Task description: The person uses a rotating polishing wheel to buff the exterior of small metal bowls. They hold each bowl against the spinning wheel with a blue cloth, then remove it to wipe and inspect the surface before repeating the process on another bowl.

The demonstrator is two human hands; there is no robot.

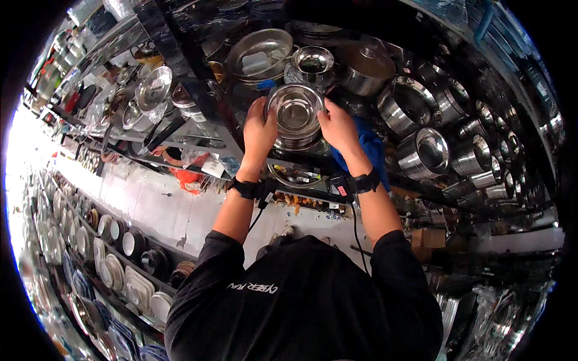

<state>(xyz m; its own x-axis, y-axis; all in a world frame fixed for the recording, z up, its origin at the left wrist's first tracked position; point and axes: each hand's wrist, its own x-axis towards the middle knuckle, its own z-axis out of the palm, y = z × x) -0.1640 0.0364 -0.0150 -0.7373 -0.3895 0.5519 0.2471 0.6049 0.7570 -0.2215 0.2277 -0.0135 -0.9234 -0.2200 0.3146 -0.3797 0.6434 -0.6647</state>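
Observation:
Between my two hands is a shiny round steel bowl [296, 113], held by its rim over the shelf edge. My left hand [260, 129] grips the left side, fingers curled round it and thumb along the rim. On the opposite side my right hand [338, 126] closes on the rim in the same way. Below the bowl, ridged metal rims show, like a stack of similar bowls; whether they are held too I cannot tell. A blue cloth [368, 150] lies beside my right wrist. Just beyond the bowl stands a steel pot with a flared rim [313, 60].
A wide steel basin [260, 54] holds a clear plastic container. A lidded pot [365, 69] and several steel pots [424, 150] crowd the shelf to the right. Plates and dishes [133, 243] fill a rack at lower left. A cardboard box [428, 239] sits low on the right.

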